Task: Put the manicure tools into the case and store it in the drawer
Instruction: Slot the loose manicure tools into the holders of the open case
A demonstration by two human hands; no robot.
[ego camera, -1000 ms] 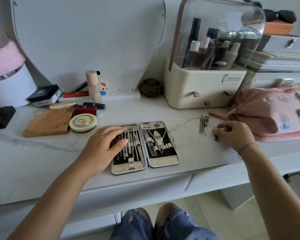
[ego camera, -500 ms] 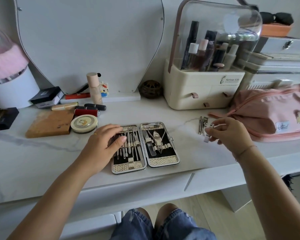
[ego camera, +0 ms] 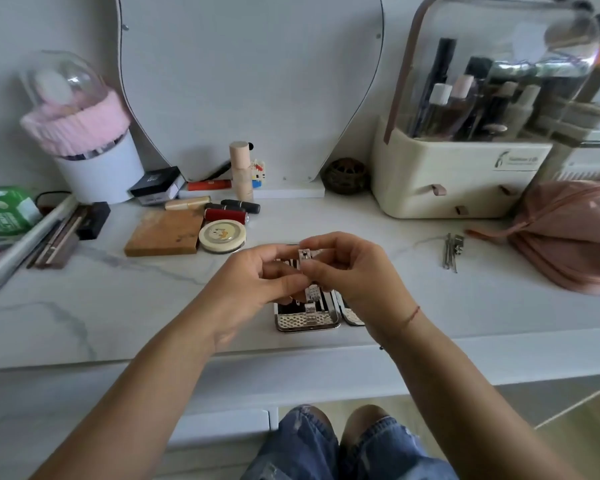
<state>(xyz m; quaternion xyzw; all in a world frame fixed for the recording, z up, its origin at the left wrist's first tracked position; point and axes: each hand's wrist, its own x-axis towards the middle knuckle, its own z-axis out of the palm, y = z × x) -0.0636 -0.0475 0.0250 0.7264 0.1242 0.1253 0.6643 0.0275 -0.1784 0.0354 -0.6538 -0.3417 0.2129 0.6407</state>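
1. Two hands meet above the middle of a white marble tabletop (ego camera: 118,306). The left hand (ego camera: 257,282) and the right hand (ego camera: 354,275) both have curled fingers that pinch a small metal tool (ego camera: 304,259), held upright between them.
2. Directly beneath the hands lies the open manicure case (ego camera: 307,318). The hands hide most of it, and only its near edge, a textured metal strip and a few dark slots show. A sliver of its right half peeks out beside the right wrist, which wears a thin red string bracelet (ego camera: 411,315).
3. Several loose tools (ego camera: 451,252) lie in a small bundle on the tabletop, well to the right of the case and near a pink zip pouch (ego camera: 568,237) that slumps at the right edge.
4. Behind the pouch stands a cream cosmetics organiser (ego camera: 458,178) with a clear domed lid and bottles inside. A dark woven ball (ego camera: 345,175) sits just to its left, at the foot of a curved mirror (ego camera: 250,81).
5. To the left of the hands are a wooden block (ego camera: 163,237) and a round tin (ego camera: 222,235) touching its right side. Behind them lie a red lipstick (ego camera: 226,215) and darker tubes, with a peach bottle (ego camera: 240,169) upright further back.
6. At far left stand a white tub (ego camera: 97,178) topped with pink knit and a clear dome, a green packet (ego camera: 4,209) and a tray of pencils.
7. The person's knees in torn blue jeans (ego camera: 326,445) show below the table edge
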